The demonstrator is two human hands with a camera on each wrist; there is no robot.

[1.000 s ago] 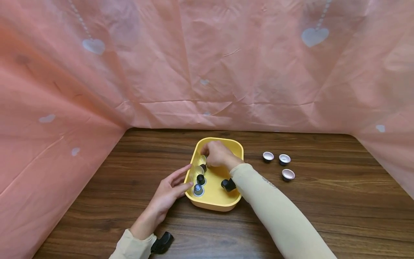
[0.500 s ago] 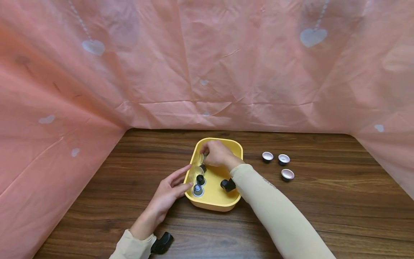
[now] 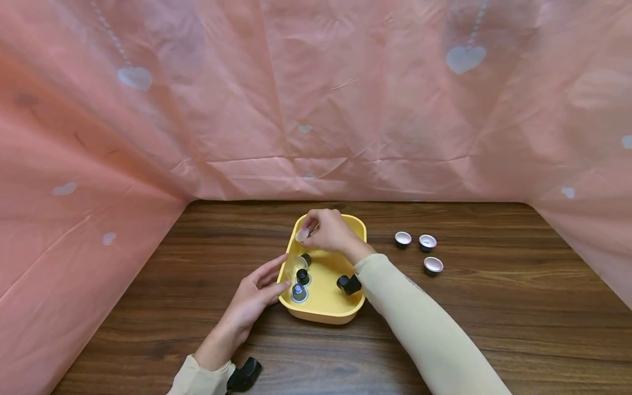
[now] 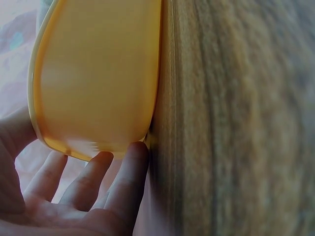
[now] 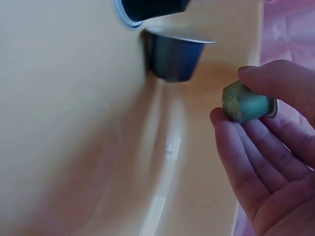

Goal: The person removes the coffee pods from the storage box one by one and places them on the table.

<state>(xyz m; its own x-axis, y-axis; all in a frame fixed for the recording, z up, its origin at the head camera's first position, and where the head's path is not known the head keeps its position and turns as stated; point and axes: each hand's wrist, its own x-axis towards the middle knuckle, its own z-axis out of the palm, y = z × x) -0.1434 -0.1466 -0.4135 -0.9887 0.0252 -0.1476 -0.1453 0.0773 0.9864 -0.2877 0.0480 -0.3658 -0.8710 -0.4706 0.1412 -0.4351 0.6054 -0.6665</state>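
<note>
My right hand is over the far left part of a yellow plastic tub. It pinches a green coffee capsule between thumb and fingertips, the pale lid facing left in the head view. My left hand holds the tub's left side, thumb over the rim and fingers against the outer wall. Several capsules stay along the tub's left wall, among them a blue-grey one and a black one. In the right wrist view, a dark blue capsule lies near the held one.
On the wooden table, right of the tub, stand 3 dark capsules with pale lids upward. Pink cloth walls off the back and sides. A black wrist device on my right arm hangs over the tub.
My right hand has lifted the green capsule from the far left of the tub, up near the rim. The left hand keeps its hold. The head view has shifted slightly.
</note>
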